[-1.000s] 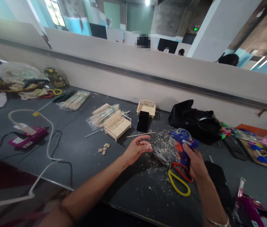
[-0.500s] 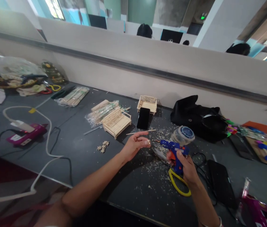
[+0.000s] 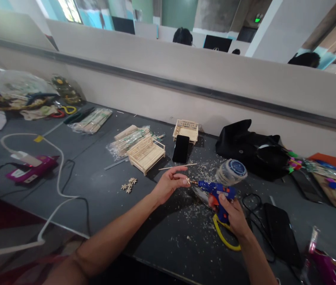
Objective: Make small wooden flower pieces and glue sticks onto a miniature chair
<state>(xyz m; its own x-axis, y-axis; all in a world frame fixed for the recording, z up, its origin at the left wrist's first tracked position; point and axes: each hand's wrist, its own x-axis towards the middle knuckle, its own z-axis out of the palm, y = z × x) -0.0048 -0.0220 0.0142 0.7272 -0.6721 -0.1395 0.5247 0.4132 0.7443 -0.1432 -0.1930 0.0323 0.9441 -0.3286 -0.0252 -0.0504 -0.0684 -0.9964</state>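
Note:
My right hand (image 3: 230,213) is wrapped round a blue glue gun (image 3: 217,190), its nozzle pointing left. The nozzle tip meets a tiny pale wooden piece (image 3: 188,181) pinched between the thumb and fingertips of my left hand (image 3: 170,184); its exact shape is too small to tell. Left of that hand lie several small wooden flower-shaped pieces (image 3: 129,185). Behind it stands a miniature wooden bench (image 3: 146,155). A second miniature bench (image 3: 186,131) stands farther back, partly covered by a phone (image 3: 181,149).
Yellow-handled scissors (image 3: 226,237) lie under the glue gun among scattered wood crumbs. Beyond are a clear jar with a blue lid (image 3: 235,168) and a black bag (image 3: 249,148). A dark phone (image 3: 282,231) and cable sit at right. Packaged sticks (image 3: 132,138) and a purple power strip (image 3: 33,169) are leftward.
The glue gun has moved left and slightly down, bringing its nozzle from a small gap up to the wooden piece. My left hand stays nearly in place.

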